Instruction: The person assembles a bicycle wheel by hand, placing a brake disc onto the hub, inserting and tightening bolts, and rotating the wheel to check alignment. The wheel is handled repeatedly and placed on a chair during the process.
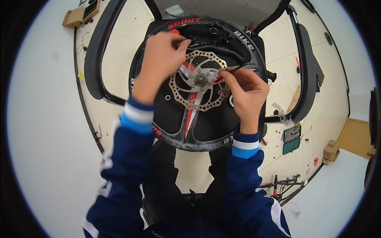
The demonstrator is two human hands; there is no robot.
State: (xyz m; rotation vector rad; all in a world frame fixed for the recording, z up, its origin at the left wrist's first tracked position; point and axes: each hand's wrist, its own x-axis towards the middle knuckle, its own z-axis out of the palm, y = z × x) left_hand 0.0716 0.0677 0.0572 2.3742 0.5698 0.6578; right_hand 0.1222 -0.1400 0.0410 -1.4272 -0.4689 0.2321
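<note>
A black bicycle wheel (178,142) with three broad red-and-white spokes lies flat across a chair. At its hub is a silver brake disc (203,106) with a perforated, partly rusty rim. My right hand (249,92) pinches a thin black hex key (239,68) over the disc's right side. My left hand (163,53) is above the upper left of the wheel, thumb and fingertips pinched together. Whatever is between them, if anything, is too small to make out. Just beyond those fingertips, small bolts (194,45) and other bits lie inside the wheel opening.
The office chair under the wheel has black armrests (95,59) on both sides and a mesh back (226,7). A loose metal ring (167,97) lies between the spokes. On the floor are an open green tool case (291,146), a cardboard box (331,150) and a bicycle frame (276,185).
</note>
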